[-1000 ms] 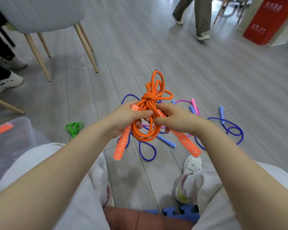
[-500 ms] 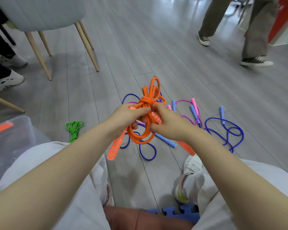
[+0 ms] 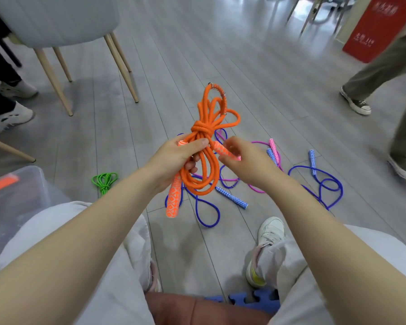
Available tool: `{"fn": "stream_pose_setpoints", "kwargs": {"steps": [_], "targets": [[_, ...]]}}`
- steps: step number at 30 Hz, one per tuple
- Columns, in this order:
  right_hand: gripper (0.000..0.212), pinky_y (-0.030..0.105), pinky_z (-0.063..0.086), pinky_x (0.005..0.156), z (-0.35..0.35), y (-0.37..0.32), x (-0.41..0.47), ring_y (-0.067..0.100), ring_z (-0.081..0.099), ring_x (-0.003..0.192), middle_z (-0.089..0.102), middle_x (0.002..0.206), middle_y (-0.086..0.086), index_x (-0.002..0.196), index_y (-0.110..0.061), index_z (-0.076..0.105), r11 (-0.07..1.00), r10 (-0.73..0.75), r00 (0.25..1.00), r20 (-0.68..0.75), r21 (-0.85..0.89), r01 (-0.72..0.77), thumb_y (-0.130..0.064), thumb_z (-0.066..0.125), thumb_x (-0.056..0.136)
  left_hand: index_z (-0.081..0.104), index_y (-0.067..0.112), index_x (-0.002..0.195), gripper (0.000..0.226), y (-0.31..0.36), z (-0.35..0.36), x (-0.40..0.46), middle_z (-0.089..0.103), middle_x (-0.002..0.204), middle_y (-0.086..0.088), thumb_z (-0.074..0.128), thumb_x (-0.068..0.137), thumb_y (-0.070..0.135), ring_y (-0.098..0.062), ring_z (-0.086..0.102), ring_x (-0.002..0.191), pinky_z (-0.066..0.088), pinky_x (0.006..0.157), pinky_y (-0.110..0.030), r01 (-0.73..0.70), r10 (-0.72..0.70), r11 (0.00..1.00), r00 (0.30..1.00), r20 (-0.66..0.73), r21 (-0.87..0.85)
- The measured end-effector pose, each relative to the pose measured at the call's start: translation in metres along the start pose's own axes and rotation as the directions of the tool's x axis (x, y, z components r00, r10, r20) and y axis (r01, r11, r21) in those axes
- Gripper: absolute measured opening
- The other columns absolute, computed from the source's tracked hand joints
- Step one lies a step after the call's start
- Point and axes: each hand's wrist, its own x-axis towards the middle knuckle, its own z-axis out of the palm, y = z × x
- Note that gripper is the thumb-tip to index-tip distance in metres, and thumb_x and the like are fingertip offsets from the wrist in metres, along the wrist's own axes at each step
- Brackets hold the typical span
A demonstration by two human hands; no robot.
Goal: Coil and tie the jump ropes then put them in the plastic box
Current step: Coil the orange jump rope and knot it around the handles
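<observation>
Here, the plastic box (image 3: pixel 17 195) waits at left while the orange jump rope (image 3: pixel 203 146), a soft, light knotted coil, hangs over the floor, left hand (image 3: pixel 174 160) fingers clamped below its knot, the best hold, right hand (image 3: pixel 242 160) fingers pinching one handle (image 3: pixel 222 150).

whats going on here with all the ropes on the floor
A seated person is bundling jump ropes. The left hand grips the orange rope, already coiled and knotted near the middle, with one orange handle hanging below. The right hand is at the other orange handle; its fingers are blurred, so the grip is unclear. Blue ropes and a pink rope lie loose on the floor, a green rope lies bundled, and the plastic box sits at the left.
</observation>
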Motion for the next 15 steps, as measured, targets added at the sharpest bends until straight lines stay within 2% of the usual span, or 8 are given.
{"fn": "stream_pose_setpoints", "kwargs": {"steps": [2, 6, 9, 11, 12, 14, 15], "targets": [[0.026, 0.022, 0.042, 0.069, 0.005, -0.001, 0.001, 0.012, 0.057, 0.09, 0.059, 0.1, -0.005, 0.115, -0.022, 0.056, 0.996, -0.019, 1.0, -0.004, 0.082, 0.019, -0.04, 0.054, 0.096, 0.064, 0.008, 0.104, 0.017, 0.002, 0.003, -0.003, 0.051, 0.058, 0.004, 0.059, 0.095, 0.022, -0.009, 0.037, 0.044, 0.044, 0.047, -0.021, -0.028, 0.029, 0.999, 0.998, 0.049, -0.017], [0.023, 0.033, 0.053, 0.081, 0.02, -0.002, 0.003, 0.011, 0.063, 0.088, 0.066, 0.104, -0.001, 0.12, -0.025, 0.055, 0.918, 0.015, 0.994, 0.109, 0.392, -0.057, -0.03, 0.052, 0.098, 0.066, 0.015, 0.089, 0.014, 0.004, 0.001, -0.002, 0.053, 0.061, 0.003, 0.059, 0.095, 0.025, -0.008, 0.037, 0.045, 0.045, 0.048, -0.021, -0.027, 0.035, 0.995, 0.996, 0.082, -0.093], [0.023, 0.04, 0.055, 0.086, 0.022, -0.007, 0.004, 0.017, 0.067, 0.097, 0.07, 0.104, 0.007, 0.119, -0.02, 0.056, 0.746, 0.054, 0.968, 0.244, 0.635, -0.201, -0.024, 0.05, 0.098, 0.065, 0.016, 0.087, 0.014, 0.005, -0.004, 0.001, 0.053, 0.061, 0.003, 0.058, 0.095, 0.025, -0.007, 0.038, 0.042, 0.044, 0.047, -0.021, -0.025, 0.031, 0.992, 0.999, 0.042, -0.124], [0.03, 0.047, 0.052, 0.091, 0.022, -0.01, 0.005, 0.028, 0.063, 0.106, 0.068, 0.103, 0.011, 0.117, -0.013, 0.059, 0.535, 0.049, 0.93, 0.363, 0.777, -0.332, -0.033, 0.047, 0.098, 0.064, 0.013, 0.091, 0.012, 0.004, -0.005, 0.002, 0.053, 0.061, 0.003, 0.059, 0.095, 0.024, -0.007, 0.038, 0.041, 0.044, 0.046, -0.021, -0.048, 0.049, 0.993, 0.999, 0.009, -0.111], [0.041, 0.05, 0.051, 0.093, 0.022, -0.011, 0.005, 0.034, 0.061, 0.11, 0.068, 0.106, 0.012, 0.118, -0.011, 0.06, 0.466, 0.002, 0.913, 0.408, 0.807, -0.361, -0.043, 0.047, 0.097, 0.064, 0.013, 0.092, 0.012, 0.003, -0.005, 0.001, 0.053, 0.06, 0.003, 0.06, 0.094, 0.023, -0.007, 0.039, 0.041, 0.043, 0.046, -0.021, -0.056, 0.056, 0.993, 0.998, -0.004, -0.101], [0.057, 0.05, 0.05, 0.098, 0.029, -0.014, 0.005, 0.035, 0.06, 0.116, 0.067, 0.115, 0.011, 0.127, -0.01, 0.057, 0.485, -0.097, 0.903, 0.419, 0.812, -0.325, -0.055, 0.049, 0.093, 0.063, 0.013, 0.09, 0.009, 0.002, -0.003, 0.0, 0.055, 0.059, 0.004, 0.061, 0.093, 0.021, -0.007, 0.041, 0.042, 0.044, 0.046, -0.022, -0.063, 0.06, 0.992, 0.998, -0.028, -0.106], [0.051, 0.047, 0.051, 0.097, 0.034, -0.015, 0.003, 0.031, 0.063, 0.111, 0.068, 0.114, 0.009, 0.126, -0.01, 0.057, 0.521, -0.126, 0.905, 0.407, 0.803, -0.289, -0.05, 0.053, 0.094, 0.063, 0.013, 0.089, 0.007, 0.002, -0.002, 0.0, 0.056, 0.058, 0.003, 0.062, 0.093, 0.019, -0.007, 0.043, 0.042, 0.044, 0.047, -0.022, -0.068, 0.064, 0.99, 0.997, -0.032, -0.121]]}}
